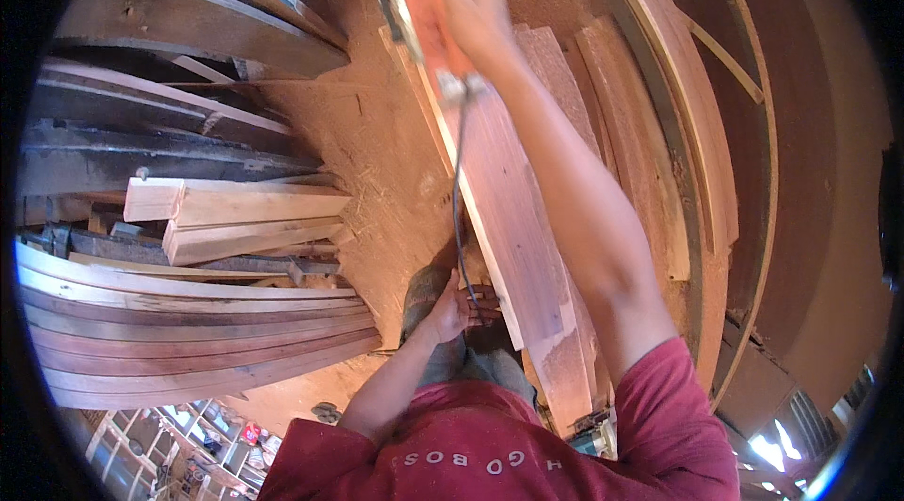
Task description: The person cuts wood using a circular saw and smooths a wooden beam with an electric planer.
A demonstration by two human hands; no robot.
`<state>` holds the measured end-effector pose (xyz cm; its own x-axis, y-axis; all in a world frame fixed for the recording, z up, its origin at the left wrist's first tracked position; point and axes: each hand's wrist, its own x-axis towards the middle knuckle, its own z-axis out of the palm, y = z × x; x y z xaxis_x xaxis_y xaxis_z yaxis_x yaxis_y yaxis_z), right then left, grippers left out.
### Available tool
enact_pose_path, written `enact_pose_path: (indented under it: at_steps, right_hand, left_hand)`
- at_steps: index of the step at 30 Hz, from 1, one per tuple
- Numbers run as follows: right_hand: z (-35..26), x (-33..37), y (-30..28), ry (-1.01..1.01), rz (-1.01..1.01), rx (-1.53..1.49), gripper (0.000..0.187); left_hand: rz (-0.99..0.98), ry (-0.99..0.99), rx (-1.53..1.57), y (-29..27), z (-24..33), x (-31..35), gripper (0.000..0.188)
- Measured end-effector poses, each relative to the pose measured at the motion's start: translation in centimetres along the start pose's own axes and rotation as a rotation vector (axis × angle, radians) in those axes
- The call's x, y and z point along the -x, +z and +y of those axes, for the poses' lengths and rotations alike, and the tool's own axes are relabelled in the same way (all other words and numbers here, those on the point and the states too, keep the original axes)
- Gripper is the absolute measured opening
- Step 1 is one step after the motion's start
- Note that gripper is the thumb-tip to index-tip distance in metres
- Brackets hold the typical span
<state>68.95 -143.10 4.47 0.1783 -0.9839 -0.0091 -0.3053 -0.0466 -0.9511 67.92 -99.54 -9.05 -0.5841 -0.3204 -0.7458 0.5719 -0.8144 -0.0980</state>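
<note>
My right arm reaches far ahead, and my right hand (pixel 476 7) is closed round the handle of an orange electric planer (pixel 426 16) with a blue knob at its front. The planer is over the far end of a long pinkish wooden plank (pixel 513 209); whether its sole touches the wood is hidden. A dark power cord (pixel 458 190) runs from the planer's back end toward me. Close to my lap, beside the plank's near end, my left hand (pixel 454 313) has the cord in its fingers, partly in shadow.
Cut beams (pixel 254 204) and a stack of long boards (pixel 198 331) lie at left, with dark timbers (pixel 198 21) beyond. More planks (pixel 631 143) lie to the right of the workpiece. Sawdust (pixel 377 124) covers the floor. Another power tool (pixel 595 435) sits by my right side.
</note>
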Motion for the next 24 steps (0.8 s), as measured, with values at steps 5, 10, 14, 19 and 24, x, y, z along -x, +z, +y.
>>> enact_pose_path:
  at_steps: [5, 10, 14, 19, 24]
  right_hand:
    - [-3.3, 24.6, -15.3, 0.317, -0.116, 0.121, 0.047]
    - [-4.4, 49.5, -29.9, 0.618, 0.241, 0.125, 0.048]
    - [-6.8, 59.4, -32.8, 0.698, 0.488, -0.002, 0.053]
    - [-7.5, 66.9, -35.9, 0.64, 0.697, -0.236, 0.052]
    - [-6.7, 69.9, -37.4, 0.595, 0.709, -0.345, 0.055]
  left_hand:
    - [-0.002, 0.012, -0.049, -1.2, -4.7, 0.8, 0.094]
    - [0.151, 0.357, -0.572, 3.6, -8.3, 0.3, 0.055]
    - [0.281, 0.653, -0.666, 4.2, -10.1, 1.2, 0.035]
    - [0.057, 0.699, -0.355, 17.5, -8.7, 15.1, 0.044]
    - [-0.391, 1.082, 0.009, 29.4, -8.6, 23.0, 0.049]
